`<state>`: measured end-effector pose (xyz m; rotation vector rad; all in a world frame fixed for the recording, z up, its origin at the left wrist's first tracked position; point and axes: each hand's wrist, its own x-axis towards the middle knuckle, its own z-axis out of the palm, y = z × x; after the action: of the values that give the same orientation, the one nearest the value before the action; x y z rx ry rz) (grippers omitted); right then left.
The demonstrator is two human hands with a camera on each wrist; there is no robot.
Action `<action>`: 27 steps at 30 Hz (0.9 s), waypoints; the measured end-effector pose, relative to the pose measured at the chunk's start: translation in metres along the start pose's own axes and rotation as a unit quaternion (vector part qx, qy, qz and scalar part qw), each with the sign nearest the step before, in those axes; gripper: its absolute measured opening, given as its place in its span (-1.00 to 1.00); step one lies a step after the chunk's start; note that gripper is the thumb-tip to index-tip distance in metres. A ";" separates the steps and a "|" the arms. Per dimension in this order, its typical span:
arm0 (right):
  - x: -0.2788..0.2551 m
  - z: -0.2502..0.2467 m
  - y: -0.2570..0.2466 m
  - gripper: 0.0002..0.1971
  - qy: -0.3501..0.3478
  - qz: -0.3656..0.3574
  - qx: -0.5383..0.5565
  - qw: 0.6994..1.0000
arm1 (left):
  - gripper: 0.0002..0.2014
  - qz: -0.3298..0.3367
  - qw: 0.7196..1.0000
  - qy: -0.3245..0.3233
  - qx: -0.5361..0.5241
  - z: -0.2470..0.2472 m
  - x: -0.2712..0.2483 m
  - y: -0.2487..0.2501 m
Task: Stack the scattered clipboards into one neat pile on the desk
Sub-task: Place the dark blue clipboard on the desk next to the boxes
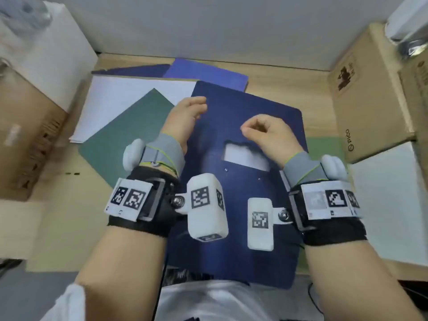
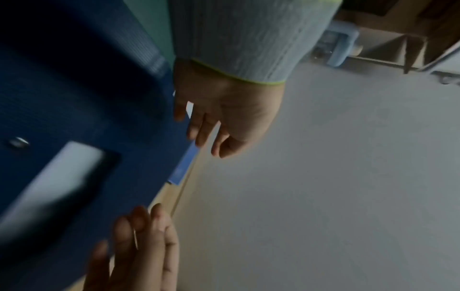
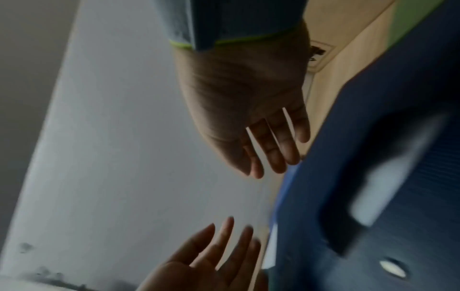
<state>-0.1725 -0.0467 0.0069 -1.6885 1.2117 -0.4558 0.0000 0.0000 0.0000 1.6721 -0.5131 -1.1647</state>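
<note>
A dark navy clipboard (image 1: 243, 117) with a pale window in it lies face up mid-desk, on top of the others; it also fills one side of each wrist view (image 2: 74, 94) (image 3: 385, 137). My left hand (image 1: 192, 110) hovers over its far left corner, fingers relaxed and empty (image 2: 219, 122). My right hand (image 1: 261, 128) hangs above its middle, fingers loose, holding nothing (image 3: 261, 137). A green clipboard (image 1: 129, 135), a white one (image 1: 115, 100), a purple one (image 1: 208, 72) and another dark one (image 1: 132, 70) lie fanned out to the left and behind.
Cardboard boxes (image 1: 366, 100) (image 1: 25, 135) stand at both sides of the wooden desk (image 1: 69, 205). A grey wall closes the back. A pale green sheet (image 1: 324, 147) shows beneath the navy clipboard's right edge, next to a white surface (image 1: 382, 205).
</note>
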 end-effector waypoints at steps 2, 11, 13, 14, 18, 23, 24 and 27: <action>-0.004 0.008 0.012 -0.90 -0.056 0.068 -0.059 0.994 | -0.50 -0.005 0.990 0.072 0.117 -0.004 0.001 -0.013; -0.019 0.033 0.040 -0.73 -0.161 0.138 -0.167 0.963 | -0.18 -0.069 0.972 0.088 0.206 -0.019 0.000 -0.050; -0.020 0.032 0.034 -0.75 -0.161 0.119 -0.165 0.966 | -0.09 -0.063 0.981 0.078 0.169 -0.023 0.000 -0.047; -0.020 0.030 0.031 -0.76 -0.154 0.109 -0.166 0.968 | -0.04 -0.055 0.984 0.074 0.150 -0.024 -0.002 -0.043; -0.022 0.012 0.002 -0.76 -0.059 0.043 -0.165 0.984 | -0.06 0.043 0.993 0.087 0.067 -0.022 -0.021 -0.002; -0.023 -0.021 -0.062 -0.75 0.163 -0.076 -0.167 0.969 | 0.10 0.176 0.971 0.047 -0.157 -0.022 -0.030 0.046; -0.022 -0.024 -0.072 -0.75 0.200 -0.104 -0.172 0.959 | 0.17 0.171 0.967 0.026 -0.184 -0.020 -0.029 0.048; -0.019 -0.025 -0.087 -0.77 0.262 -0.174 -0.186 0.931 | 0.27 0.138 0.969 -0.039 -0.203 -0.007 -0.028 0.047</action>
<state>-0.1548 -0.0396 0.0973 -2.2101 1.4411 -0.9951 0.0025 0.0053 0.0544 1.1669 -0.4995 -1.0488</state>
